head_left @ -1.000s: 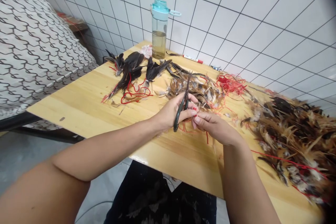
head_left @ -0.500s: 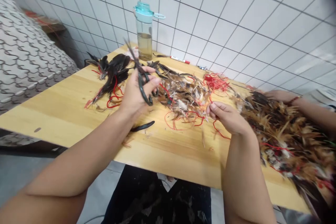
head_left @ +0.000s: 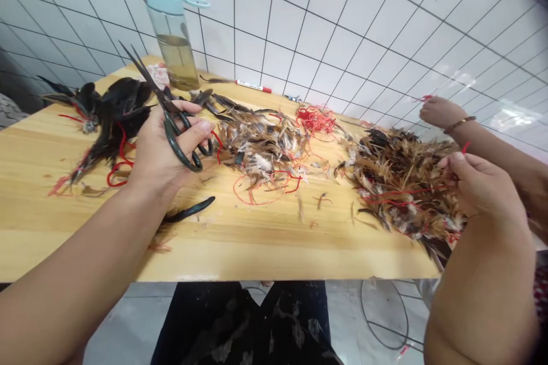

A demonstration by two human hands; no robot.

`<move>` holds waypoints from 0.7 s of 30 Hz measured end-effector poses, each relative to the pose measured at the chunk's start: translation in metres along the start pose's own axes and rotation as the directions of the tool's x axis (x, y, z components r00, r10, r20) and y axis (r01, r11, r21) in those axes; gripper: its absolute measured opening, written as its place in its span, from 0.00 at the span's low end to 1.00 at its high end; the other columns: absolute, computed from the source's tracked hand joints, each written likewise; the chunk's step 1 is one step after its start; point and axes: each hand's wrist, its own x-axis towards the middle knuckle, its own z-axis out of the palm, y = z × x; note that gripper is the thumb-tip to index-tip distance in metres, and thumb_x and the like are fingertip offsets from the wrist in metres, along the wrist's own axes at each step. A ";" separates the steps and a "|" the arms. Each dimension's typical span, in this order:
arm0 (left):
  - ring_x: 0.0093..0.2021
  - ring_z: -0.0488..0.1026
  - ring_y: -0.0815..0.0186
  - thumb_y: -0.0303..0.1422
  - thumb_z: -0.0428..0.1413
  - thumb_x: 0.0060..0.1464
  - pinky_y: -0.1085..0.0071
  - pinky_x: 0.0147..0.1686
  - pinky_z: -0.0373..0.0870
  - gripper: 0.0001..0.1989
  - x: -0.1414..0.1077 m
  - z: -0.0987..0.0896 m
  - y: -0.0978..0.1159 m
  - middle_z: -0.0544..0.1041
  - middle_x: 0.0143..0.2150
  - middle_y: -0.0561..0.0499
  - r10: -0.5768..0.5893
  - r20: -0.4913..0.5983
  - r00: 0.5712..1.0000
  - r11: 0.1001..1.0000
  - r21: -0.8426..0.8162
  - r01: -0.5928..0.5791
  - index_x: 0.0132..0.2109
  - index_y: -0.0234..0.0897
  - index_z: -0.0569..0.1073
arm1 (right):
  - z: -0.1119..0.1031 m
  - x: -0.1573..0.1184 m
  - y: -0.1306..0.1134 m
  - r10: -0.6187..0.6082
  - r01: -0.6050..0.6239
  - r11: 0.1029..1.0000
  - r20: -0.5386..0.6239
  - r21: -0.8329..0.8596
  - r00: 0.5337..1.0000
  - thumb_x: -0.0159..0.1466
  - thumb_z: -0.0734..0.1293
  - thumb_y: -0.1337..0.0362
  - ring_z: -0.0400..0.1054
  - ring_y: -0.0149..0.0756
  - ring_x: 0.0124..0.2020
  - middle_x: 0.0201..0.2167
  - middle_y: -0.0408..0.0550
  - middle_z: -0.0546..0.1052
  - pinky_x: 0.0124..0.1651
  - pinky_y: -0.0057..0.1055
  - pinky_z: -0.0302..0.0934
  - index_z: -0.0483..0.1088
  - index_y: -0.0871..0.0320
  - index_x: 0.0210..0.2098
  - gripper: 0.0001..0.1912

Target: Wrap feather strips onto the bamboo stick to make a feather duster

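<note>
Black-handled scissors [head_left: 171,117] rest in my left hand [head_left: 165,145], their blades pointing up and to the left; a short red string hangs near its fingertips. My right hand [head_left: 482,179] pinches a red string [head_left: 411,191] that trails left across the large pile of brown feathers [head_left: 398,168]. A looser heap of brown and white feathers [head_left: 261,142] lies mid-table between my hands. Under and left of my left hand are bundles of black feathers [head_left: 124,100] with red string around them.
A bottle with a turquoise lid [head_left: 173,40] stands at the back left of the wooden table [head_left: 278,251]. Along the tiled wall lie a red-capped marker [head_left: 252,86] and a red string tangle [head_left: 315,120]. Another person's hand [head_left: 443,113] with a bracelet is raised at the right.
My right hand has moved right, from the middle heap to the large feather pile, with red string in its fingers. The other person's hand has risen off the pile. The view has shifted.
</note>
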 end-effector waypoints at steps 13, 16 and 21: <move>0.23 0.70 0.73 0.31 0.69 0.38 0.78 0.22 0.66 0.21 0.014 -0.018 0.001 0.75 0.26 0.55 0.186 0.028 0.982 0.980 0.060 -0.188 0.41 0.34 0.72 | 0.130 -0.095 -0.064 -0.569 0.442 0.688 -0.050 -0.575 0.821 0.64 0.62 0.63 0.39 0.61 0.68 0.65 0.60 0.56 0.55 0.54 0.43 0.66 0.53 0.55 0.19; 0.23 0.69 0.74 0.32 0.68 0.40 0.78 0.22 0.66 0.21 0.015 -0.033 0.017 0.74 0.26 0.57 0.175 0.041 0.984 0.971 0.157 -0.179 0.41 0.37 0.71 | 0.166 -0.100 -0.076 -0.712 0.611 0.618 -0.023 -0.494 0.702 0.63 0.63 0.65 0.44 0.57 0.67 0.62 0.57 0.60 0.55 0.50 0.42 0.67 0.52 0.54 0.20; 0.23 0.68 0.74 0.31 0.67 0.41 0.78 0.22 0.64 0.19 0.009 -0.055 0.059 0.74 0.28 0.56 0.197 0.073 0.978 0.836 0.508 -0.206 0.41 0.37 0.72 | 0.218 -0.101 -0.086 -0.798 0.744 0.574 -0.029 -0.342 0.602 0.63 0.63 0.68 0.49 0.52 0.65 0.59 0.54 0.65 0.55 0.47 0.41 0.67 0.49 0.55 0.21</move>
